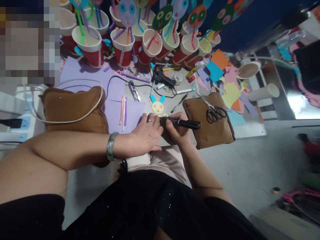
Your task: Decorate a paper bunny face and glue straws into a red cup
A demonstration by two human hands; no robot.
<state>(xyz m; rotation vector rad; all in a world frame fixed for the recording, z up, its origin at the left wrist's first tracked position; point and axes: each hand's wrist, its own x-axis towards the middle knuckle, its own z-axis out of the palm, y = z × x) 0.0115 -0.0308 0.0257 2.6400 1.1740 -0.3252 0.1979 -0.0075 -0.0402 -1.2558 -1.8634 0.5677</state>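
Observation:
My right hand (178,128) grips a thick black marker (186,123), its tip pointing left toward a small yellow paper piece (165,115) with dark marks. Flat on the table at the near edge lies my left hand (149,132), fingers stretched forward beside the marker tip. Whether paper lies under those fingers is hidden. Just beyond the hands is a yellow paper rabbit face (158,107) with blue ears and a drawn mouth. Orange, white and purple straws (123,113) rest on purple paper (136,115) left of it.
Red-and-white paper cups (123,48) with straw figures line the back. A black glue gun (162,77), a box cutter (134,90) and a thin pen (179,103) lie mid-table. Scissors (212,108) rest on the right brown cushion (210,133); another brown cushion (75,110) is left, crossed by a white cable.

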